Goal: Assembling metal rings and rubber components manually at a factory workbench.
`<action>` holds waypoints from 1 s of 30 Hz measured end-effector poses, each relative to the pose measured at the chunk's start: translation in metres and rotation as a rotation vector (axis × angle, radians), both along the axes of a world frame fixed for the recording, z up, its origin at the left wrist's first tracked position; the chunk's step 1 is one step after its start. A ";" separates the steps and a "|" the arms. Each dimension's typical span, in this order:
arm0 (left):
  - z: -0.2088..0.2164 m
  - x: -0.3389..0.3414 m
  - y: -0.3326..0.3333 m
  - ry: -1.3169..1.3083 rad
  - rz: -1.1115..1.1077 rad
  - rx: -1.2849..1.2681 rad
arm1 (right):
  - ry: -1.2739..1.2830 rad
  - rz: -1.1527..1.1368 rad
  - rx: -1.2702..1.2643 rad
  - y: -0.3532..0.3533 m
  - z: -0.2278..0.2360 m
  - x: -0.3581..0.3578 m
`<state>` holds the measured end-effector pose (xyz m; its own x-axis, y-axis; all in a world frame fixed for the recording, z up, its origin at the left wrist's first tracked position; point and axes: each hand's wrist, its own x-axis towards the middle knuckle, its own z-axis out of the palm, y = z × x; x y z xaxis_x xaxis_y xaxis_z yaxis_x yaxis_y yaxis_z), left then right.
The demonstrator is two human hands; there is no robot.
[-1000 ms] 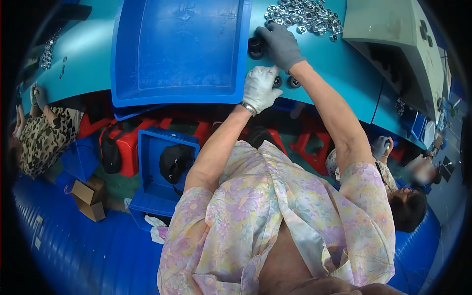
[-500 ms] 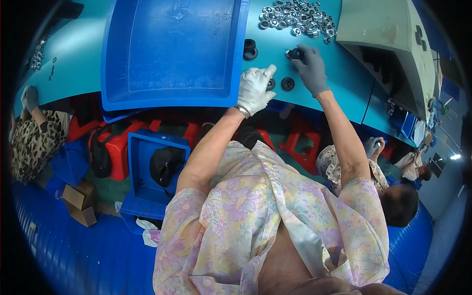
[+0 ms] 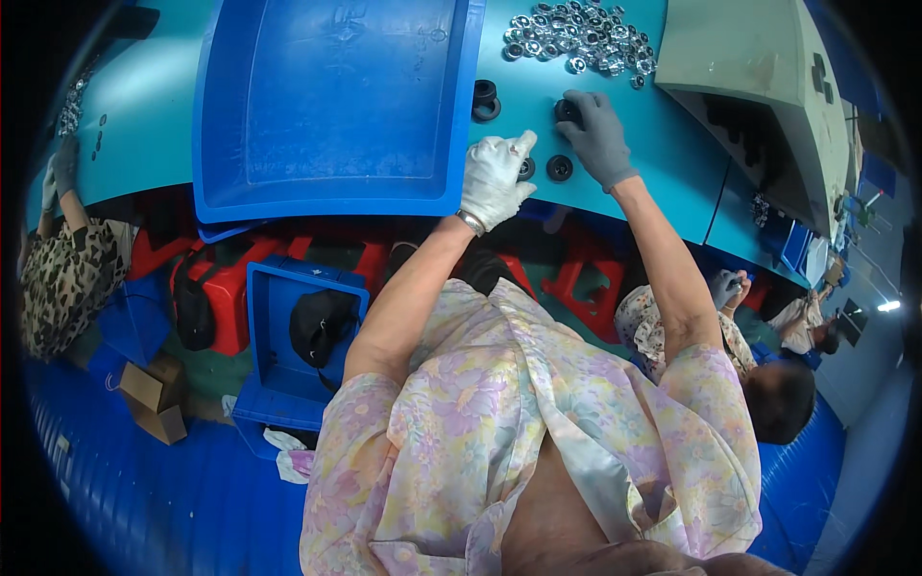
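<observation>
In a white glove, my left hand [image 3: 495, 178] rests at the table's near edge beside the blue bin, thumb and fingers apart. A black wheel-like part [image 3: 526, 169] with a lighter centre sits in the gap, partly covered by that hand. Just right of it lies a second round black part [image 3: 560, 168]. My right hand [image 3: 597, 139], gloved in grey, has its fingertips closed on a black ring [image 3: 567, 110] at table level; what lies beneath the ring is hidden. Farther back on the left are several black rings [image 3: 486, 101], some overlapping.
A pile of shiny silver round parts [image 3: 581, 38] covers the table's far side. The large blue bin [image 3: 327, 197] stands at left, a pale machine housing [image 3: 735, 48] at right. Co-workers sit at both sides. Red stools [image 3: 586, 283] and a blue crate [image 3: 279, 394] are below the table.
My right hand has shifted slightly left and nearer. The silver part that showed left of the ring is no longer visible; the ring is now at that spot. My left hand stays nearly still.
</observation>
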<state>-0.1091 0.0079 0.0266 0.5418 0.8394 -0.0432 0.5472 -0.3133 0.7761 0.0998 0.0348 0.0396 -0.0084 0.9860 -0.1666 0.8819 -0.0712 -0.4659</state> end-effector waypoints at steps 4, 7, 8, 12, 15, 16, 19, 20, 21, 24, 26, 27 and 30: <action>0.002 0.001 0.001 0.014 -0.007 -0.018 | 0.002 -0.021 0.005 0.001 -0.004 0.002; 0.002 0.001 0.002 0.033 -0.018 -0.024 | -0.036 -0.002 0.018 0.003 -0.004 0.002; 0.002 0.001 0.002 0.048 -0.022 -0.030 | -0.022 -0.008 0.003 0.004 -0.002 0.002; 0.002 0.001 0.003 0.027 -0.030 -0.038 | -0.011 -0.026 -0.041 0.010 0.003 0.000; 0.004 0.000 0.004 0.047 -0.032 -0.048 | -0.022 0.003 -0.029 0.013 0.002 0.001; 0.002 0.000 0.003 0.034 -0.030 -0.032 | -0.022 0.005 -0.030 0.014 0.002 0.001; 0.000 -0.001 0.002 0.017 -0.028 -0.008 | -0.015 0.049 -0.011 0.015 0.003 0.001; -0.001 -0.001 0.002 0.012 -0.030 0.000 | -0.002 0.069 -0.004 0.015 0.002 0.002; -0.001 -0.001 0.002 0.012 -0.030 -0.001 | 0.010 0.088 0.003 0.015 0.001 0.002; 0.001 -0.001 0.003 0.046 -0.051 -0.022 | -0.008 0.070 -0.066 0.015 0.004 0.001; 0.002 -0.001 0.003 0.028 -0.045 -0.025 | -0.024 0.046 -0.081 0.010 0.004 0.006; 0.001 -0.001 0.003 0.025 -0.049 -0.024 | -0.037 0.024 -0.096 0.006 0.004 0.009; 0.002 -0.001 0.003 0.019 -0.042 -0.010 | -0.055 -0.039 -0.088 -0.010 0.004 0.021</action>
